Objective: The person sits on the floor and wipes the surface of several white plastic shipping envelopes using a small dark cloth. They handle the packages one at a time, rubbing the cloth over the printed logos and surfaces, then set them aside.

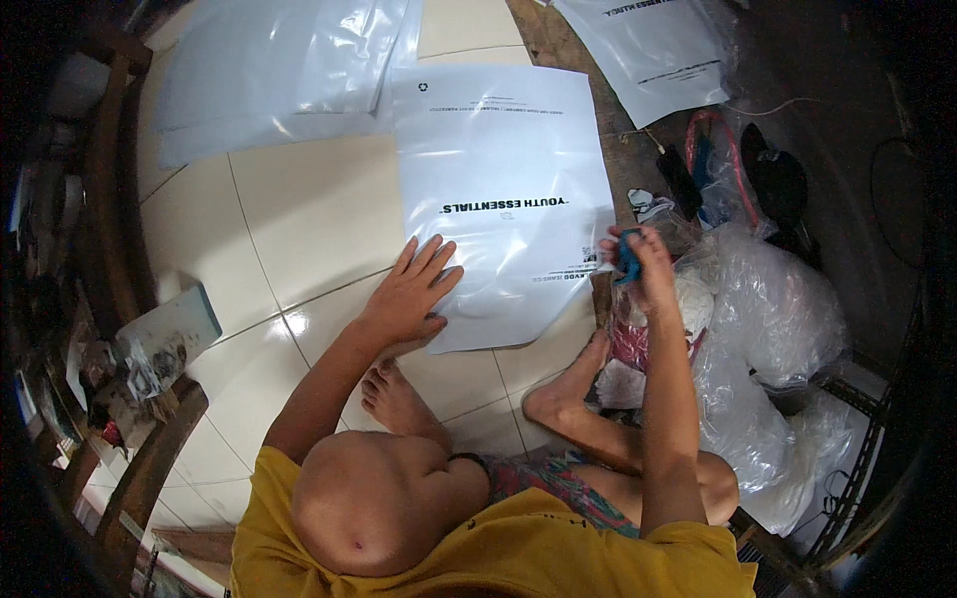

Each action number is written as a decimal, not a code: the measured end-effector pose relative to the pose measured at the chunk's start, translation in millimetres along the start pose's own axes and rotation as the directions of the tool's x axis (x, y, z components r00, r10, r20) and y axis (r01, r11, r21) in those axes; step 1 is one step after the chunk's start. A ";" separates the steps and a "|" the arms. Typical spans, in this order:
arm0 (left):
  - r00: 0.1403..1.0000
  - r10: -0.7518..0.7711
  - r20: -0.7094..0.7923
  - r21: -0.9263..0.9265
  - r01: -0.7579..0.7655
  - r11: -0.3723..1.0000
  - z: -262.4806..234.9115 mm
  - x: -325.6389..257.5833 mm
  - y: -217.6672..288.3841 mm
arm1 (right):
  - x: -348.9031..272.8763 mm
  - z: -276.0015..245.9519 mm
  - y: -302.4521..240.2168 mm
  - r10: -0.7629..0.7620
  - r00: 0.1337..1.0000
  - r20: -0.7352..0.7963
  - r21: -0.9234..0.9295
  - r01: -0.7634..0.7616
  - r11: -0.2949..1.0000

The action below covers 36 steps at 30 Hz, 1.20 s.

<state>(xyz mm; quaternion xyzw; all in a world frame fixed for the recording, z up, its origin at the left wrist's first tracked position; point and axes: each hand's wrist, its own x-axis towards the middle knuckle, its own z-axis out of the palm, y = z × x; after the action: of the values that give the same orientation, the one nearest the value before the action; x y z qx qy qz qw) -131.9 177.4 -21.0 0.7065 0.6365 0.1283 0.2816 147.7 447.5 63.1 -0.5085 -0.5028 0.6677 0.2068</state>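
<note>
- White printed plastic bag (498, 149) lies flat on the tile floor (309, 214), print up, in front of the person, between both hands.
- Left hand (406, 299): palm down at the bag's near-left edge, fingers spread apart, resting on it, not gripping.
- Right hand (648, 267): at the bag's near-right edge, fingers curled round a small blue object (628, 257). Too blurred to say what it is, or whether it touches the bag.
- Near-right edge of the bag runs at a slant; can't tell if folded or just curled.
- Progress, my read: this bag is laid out and mid-handling. Nothing visible marks it as finished.
- Pile of similar whitish bags (284, 65) far left, reaching about to this bag's far-left corner. Another printed bag (658, 50) far right, well apart.
- Can't tell which of those are done and which are left, so no count.
- Right side: bundled clear plastic (783, 309) beside the right leg, nobody's hand on it.
</note>
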 end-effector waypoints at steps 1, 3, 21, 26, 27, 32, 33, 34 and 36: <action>1.000 -0.002 0.020 0.014 0.001 1.000 -0.8 -0.9 -4.2 | -0.4 7.2 9.6 0.071 0.996 0.051 -0.040 -0.069 0.997; 1.000 0.003 0.026 0.022 -0.003 1.000 -5.8 1.6 -12.1 | 0.0 6.1 35.5 0.228 0.967 0.111 -0.158 -0.209 0.965; 0.996 0.036 -0.086 0.007 -0.036 0.999 9.6 6.7 12.1 | -36.2 3.3 80.1 0.234 0.970 -0.059 -0.269 -0.241 0.933; 0.994 0.041 -0.098 0.023 -0.039 0.999 17.6 3.6 19.7 | -44.2 3.8 83.4 0.162 0.980 -0.116 -0.451 -0.197 0.870; 0.994 0.046 -0.101 0.022 -0.043 0.999 17.9 5.6 21.9 | -41.6 -7.5 99.3 0.101 0.984 -0.146 -0.506 -0.162 0.847; 0.991 0.043 -0.130 0.022 -0.040 0.999 17.9 2.8 21.4 | -40.7 4.3 88.4 0.063 0.985 -0.158 -0.427 -0.126 0.895; 0.989 0.041 -0.139 0.018 -0.038 0.999 18.7 2.1 20.6 | -42.7 8.2 79.2 0.065 0.984 -0.168 -0.496 -0.142 0.857; 0.989 0.038 -0.141 0.015 -0.037 0.999 18.8 2.2 21.3 | -45.2 8.8 73.8 0.066 0.981 -0.185 -0.562 -0.161 0.812; 0.989 0.033 -0.144 0.009 -0.032 0.999 18.8 2.7 22.7 | -47.2 6.5 73.6 0.083 0.966 -0.245 -0.502 -0.200 0.842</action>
<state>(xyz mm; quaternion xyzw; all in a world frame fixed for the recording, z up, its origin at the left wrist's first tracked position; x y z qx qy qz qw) -102.6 174.9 -24.0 0.7066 0.6440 0.1813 0.2306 177.9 377.3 20.3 -0.6501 -0.6007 0.4610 0.0637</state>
